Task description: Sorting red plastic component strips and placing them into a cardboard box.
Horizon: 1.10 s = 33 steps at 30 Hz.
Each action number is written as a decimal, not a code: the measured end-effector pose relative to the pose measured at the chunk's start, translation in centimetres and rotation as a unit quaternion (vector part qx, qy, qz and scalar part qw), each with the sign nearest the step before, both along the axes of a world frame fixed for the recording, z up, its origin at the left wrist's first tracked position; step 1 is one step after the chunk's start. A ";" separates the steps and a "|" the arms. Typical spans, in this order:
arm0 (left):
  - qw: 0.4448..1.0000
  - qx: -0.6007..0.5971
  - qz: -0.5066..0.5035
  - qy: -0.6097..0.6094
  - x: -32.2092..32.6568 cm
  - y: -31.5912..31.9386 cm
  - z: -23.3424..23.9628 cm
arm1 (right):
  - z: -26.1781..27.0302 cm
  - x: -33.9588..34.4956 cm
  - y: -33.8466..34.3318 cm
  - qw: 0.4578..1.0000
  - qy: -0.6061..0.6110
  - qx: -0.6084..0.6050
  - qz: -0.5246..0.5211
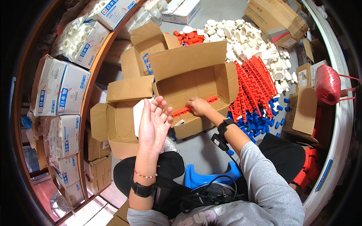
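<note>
My right hand (199,106) reaches into an open cardboard box (186,82) and grips a red plastic clip strip (209,99) lying along the box's near inner wall. The fingertips are partly hidden behind the hand. Palm up, my left hand (155,124) is raised in front of a smaller open cardboard box (121,121), its fingers apart and slightly curled, with nothing in it. A white sheet (137,115) shows behind this hand in the smaller box. To the right of the larger box lies a stack of similar red clip strips (254,82).
White pipe fittings (240,36) are heaped on the floor beyond the strips, with red fittings (189,37) beside them. Blue fittings (257,124) scatter at right. Another open carton (135,62) holds blue pieces. Shelved boxes (60,84) flank the left; a blue stool (195,178) is between my legs.
</note>
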State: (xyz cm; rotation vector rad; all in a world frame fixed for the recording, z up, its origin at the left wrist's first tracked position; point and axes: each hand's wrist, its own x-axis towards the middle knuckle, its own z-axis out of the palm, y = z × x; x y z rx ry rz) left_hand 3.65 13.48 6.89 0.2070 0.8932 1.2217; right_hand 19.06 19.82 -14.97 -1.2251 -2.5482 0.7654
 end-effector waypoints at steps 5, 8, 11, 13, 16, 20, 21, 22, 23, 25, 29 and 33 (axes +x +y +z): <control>1.000 0.001 -0.001 0.002 0.0 0.1 0.1 | 0.3 -0.1 0.3 0.998 -0.016 -0.063 0.017; 1.000 -0.004 -0.001 0.002 0.1 0.1 0.0 | 0.0 -0.3 0.3 0.997 -0.020 -0.077 0.006; 1.000 -0.003 -0.007 0.010 0.4 0.1 0.1 | -1.5 -0.5 0.0 0.998 -0.050 -0.024 -0.022; 1.000 -0.001 -0.010 0.020 0.3 0.1 0.2 | -2.0 -0.8 0.1 0.998 -0.056 -0.016 -0.017; 1.000 0.001 -0.009 0.019 0.2 0.1 0.1 | -2.1 -0.8 0.3 0.998 -0.063 -0.013 -0.007; 1.000 0.000 -0.003 0.025 -0.1 0.0 0.3 | -0.9 -1.1 0.2 0.996 -0.085 -0.041 0.004; 1.000 0.002 -0.005 0.022 0.0 0.0 0.3 | -0.9 -0.9 0.2 0.995 -0.086 -0.042 0.004; 1.000 0.002 -0.006 0.021 0.1 0.1 0.3 | -1.0 -0.7 0.3 0.995 -0.089 -0.038 0.007; 1.000 0.000 -0.005 0.020 0.1 0.1 0.3 | -1.0 -0.5 0.3 0.995 -0.093 -0.034 0.010; 1.000 -0.001 -0.003 0.021 0.1 0.1 0.4 | -1.3 -0.5 0.3 0.996 -0.087 -0.030 0.010; 1.000 0.001 -0.004 0.005 0.0 0.1 0.2 | -1.5 0.0 0.5 0.996 -0.077 -0.030 0.020; 1.000 -0.001 -0.001 -0.004 -0.2 0.0 0.3 | -0.5 -0.2 0.7 0.996 -0.080 -0.046 0.015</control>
